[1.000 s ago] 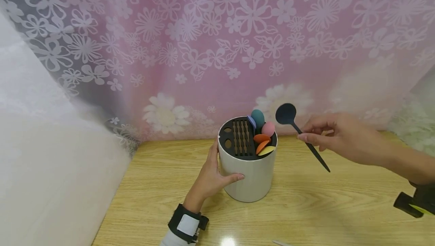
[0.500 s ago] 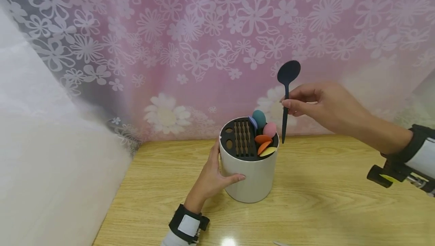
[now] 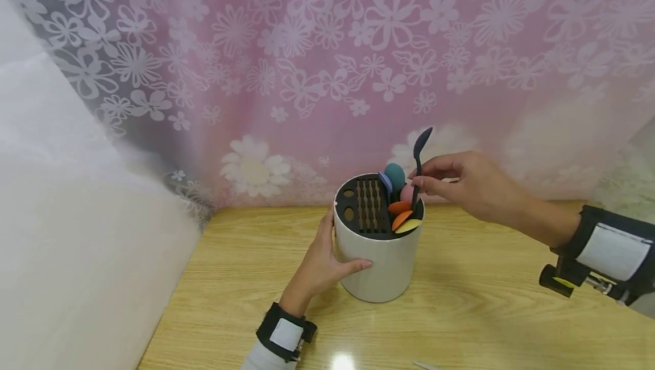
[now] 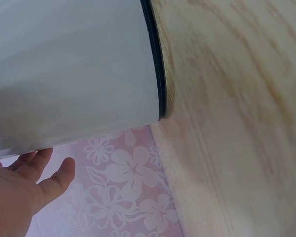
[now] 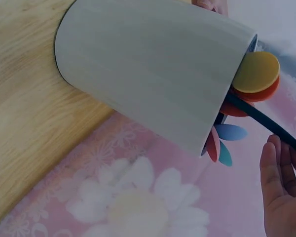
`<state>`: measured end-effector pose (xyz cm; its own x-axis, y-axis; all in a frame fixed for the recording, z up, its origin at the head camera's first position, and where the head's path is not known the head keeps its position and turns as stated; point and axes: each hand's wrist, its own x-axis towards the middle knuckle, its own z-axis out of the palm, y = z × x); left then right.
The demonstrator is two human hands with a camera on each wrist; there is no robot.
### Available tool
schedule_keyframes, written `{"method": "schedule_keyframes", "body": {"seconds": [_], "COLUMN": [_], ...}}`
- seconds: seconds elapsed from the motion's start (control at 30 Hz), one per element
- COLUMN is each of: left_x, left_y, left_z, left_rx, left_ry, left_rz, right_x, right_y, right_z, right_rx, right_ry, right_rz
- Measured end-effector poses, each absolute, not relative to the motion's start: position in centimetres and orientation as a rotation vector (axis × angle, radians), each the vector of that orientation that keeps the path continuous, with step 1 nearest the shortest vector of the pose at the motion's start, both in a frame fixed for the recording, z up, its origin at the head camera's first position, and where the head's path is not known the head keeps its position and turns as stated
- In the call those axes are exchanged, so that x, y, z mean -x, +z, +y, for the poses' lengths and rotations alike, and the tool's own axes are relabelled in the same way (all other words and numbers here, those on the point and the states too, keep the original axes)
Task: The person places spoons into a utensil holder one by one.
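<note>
A white round utensil holder (image 3: 384, 272) stands upright on the table, with a black slotted insert (image 3: 350, 225) in its top. My left hand (image 3: 318, 265) grips its left side, thumb across the front and fingers round the back. Between thumb and fingers, my right hand (image 3: 473, 185) pinches a dark spoon (image 3: 422, 144), held bowl up above the holder's right side. In the right wrist view the spoon's handle (image 5: 269, 122) reaches into the holder's mouth, its lower end hidden. Several coloured utensil heads, among them teal (image 3: 395, 177), orange (image 3: 399, 207) and yellow (image 3: 407, 226), crowd that same compartment.
The wooden table (image 3: 230, 302) ends at the back against a pink flowered curtain (image 3: 317, 74). White sheeting (image 3: 77, 233) hangs at the left. A thin pale tip (image 3: 423, 365) shows at the bottom edge.
My right hand has brought the spoon leftward from beside the holder, turned it upright, then lowered its handle into the holder's right side. The left hand has stayed on the holder.
</note>
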<state>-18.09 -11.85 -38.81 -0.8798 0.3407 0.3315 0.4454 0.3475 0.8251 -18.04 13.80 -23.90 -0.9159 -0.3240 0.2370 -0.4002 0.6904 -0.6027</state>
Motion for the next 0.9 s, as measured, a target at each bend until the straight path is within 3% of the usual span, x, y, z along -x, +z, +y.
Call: {"method": "schedule_keyframes", "body": {"seconds": [0.3, 0.6, 0.73, 0.9], "left_x": [19.8, 18.1, 18.2, 18.8], "left_y": [-41.8, -38.7, -38.6, -39.9], "left_z": [-11.7, -11.8, -12.0, -11.9], "left_rx": [0.696, 0.732, 0.728, 0.711], "left_ry": [-1.542, -1.583, -1.574, -1.576], "left_rz": [-2.503, -2.495, -2.500, -2.495], "right_x": [17.8, 16.3, 14.8, 11.9], "right_y": [-25.1, -27.6, -30.0, -35.4], "right_z": [14.1, 19.7, 20.9, 21.4], "right_rx": [-0.837, -0.812, -0.845, -1.146], "right_ry": [1.047, 1.012, 0.914, 0.838], "right_rz": [-2.840, -3.049, -3.086, -3.164]}}
